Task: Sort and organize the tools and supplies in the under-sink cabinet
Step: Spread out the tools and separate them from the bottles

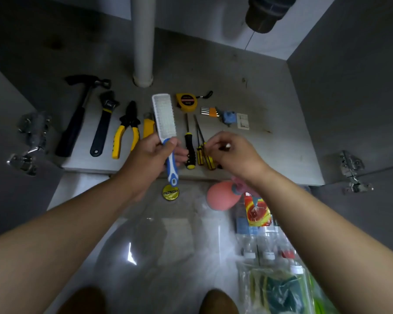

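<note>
White ribbed plastic brush, left hand gripping

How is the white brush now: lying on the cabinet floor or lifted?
Lifted. The left hand grips the white brush by its blue-and-white handle; the head overlaps a yellow tool lying on the cabinet floor.

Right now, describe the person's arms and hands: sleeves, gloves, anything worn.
The left hand and right hand are ungloved. The left forearm and right forearm are bare to the frame's edge, no sleeve in view. No watch, bracelet or ring shows on the visible sides.
</note>
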`<state>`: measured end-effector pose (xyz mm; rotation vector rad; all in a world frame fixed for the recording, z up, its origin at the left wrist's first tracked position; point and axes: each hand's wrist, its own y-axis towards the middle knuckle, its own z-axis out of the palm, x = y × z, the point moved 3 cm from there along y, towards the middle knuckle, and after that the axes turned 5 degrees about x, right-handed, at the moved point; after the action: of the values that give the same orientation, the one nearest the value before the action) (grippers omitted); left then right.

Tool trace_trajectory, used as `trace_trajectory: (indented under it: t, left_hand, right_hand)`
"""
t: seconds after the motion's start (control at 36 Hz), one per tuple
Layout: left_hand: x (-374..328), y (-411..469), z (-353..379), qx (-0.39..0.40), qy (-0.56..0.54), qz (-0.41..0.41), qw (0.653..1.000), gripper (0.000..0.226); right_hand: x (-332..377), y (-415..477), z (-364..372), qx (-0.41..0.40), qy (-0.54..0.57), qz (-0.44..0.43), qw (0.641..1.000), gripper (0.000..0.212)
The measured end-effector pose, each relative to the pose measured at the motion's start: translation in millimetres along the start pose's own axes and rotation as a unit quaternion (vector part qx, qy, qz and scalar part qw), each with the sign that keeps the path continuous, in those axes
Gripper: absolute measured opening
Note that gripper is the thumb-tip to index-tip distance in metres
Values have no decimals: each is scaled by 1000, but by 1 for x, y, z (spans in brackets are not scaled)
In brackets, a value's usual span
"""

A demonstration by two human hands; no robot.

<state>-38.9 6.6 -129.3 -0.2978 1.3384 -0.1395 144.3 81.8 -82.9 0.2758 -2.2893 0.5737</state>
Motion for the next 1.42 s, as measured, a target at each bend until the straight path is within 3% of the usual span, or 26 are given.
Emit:
trace_trajectory:
  t: [0.06, 0.11, 0.25, 0.36, 0.5, 0.61, 0.75, 0.86, 0.92, 1.0, 1.14, 1.42]
  left_hand:
    - [7, -6, -6, 7, 24, -7, 1000, 18]
    - [16, -12, -11, 24, 59, -21, 998, 18]
    - [41, -30, -31, 75, 256, -35, 963, 16]
    - [69, -48, -52, 131, 332, -75, 931, 5]
    - [98, -65, -84, 147, 376, -119, 907, 17]
    - [112, -75, -103, 129, 370, -141, 909, 25]
    - [126, -82, -113, 102, 394, -123, 905, 33]
    - [129, -83, -118, 62, 421, -101, 899, 40]
    - [129, -81, -121, 50, 443, -93, 890, 43]
    - [128, -79, -125, 36, 478, -87, 873, 44]
    - [131, -80, -129, 16, 537, -92, 839, 46]
    - [130, -73, -128, -29, 555, -65, 829, 42]
  right_hand:
    - [-13, 7, -16, -82, -73, 13, 994, 17]
    - [-30, 15, -27, -103, -138, 53, 984, 26]
    - [-56, 32, -26, -9, -254, 101, 962, 35]
    - [-54, 36, -23, -34, -274, 80, 958, 30]
    - [-50, 34, -27, -84, -304, 62, 947, 13]
    - [-23, 13, -20, -126, -270, -51, 953, 8]
    - [8, -23, 29, -12, -187, -153, 970, 11]
    - [-20, -41, 84, 148, -200, -99, 963, 9]
    - [-44, -46, 103, 188, -217, -48, 957, 8]
    - [-70, -48, 114, 182, -230, -2, 956, 8]
    - [-90, -39, 119, 161, -308, -29, 937, 15]
    - [-95, -15, 127, 106, -359, -23, 927, 34]
